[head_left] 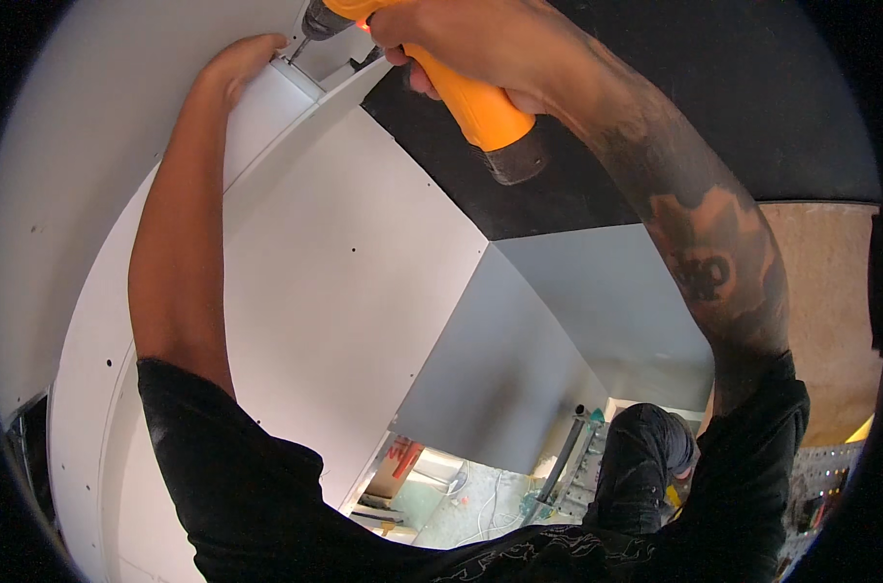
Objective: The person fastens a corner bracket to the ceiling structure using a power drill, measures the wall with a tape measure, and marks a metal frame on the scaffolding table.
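My right hand (pixel 456 44) grips an orange and black cordless drill (pixel 475 107) at the top of the view, its body partly cut off by the upper edge. Its thin bit points down to the end of a white board or trim piece (pixel 276 107) along a white panel edge, at or very near a small dark point. My left hand (pixel 247 68) reaches up and holds that white piece just left of the bit, fingers curled on it and partly hidden.
A white panel (pixel 325 291) with small holes, a black surface (pixel 713 97) and grey-blue panels (pixel 587 291) surround me. A plywood sheet (pixel 825 311) stands at the right. My leg (pixel 636 466) is below, beside metal rails and cables on the floor (pixel 480 496).
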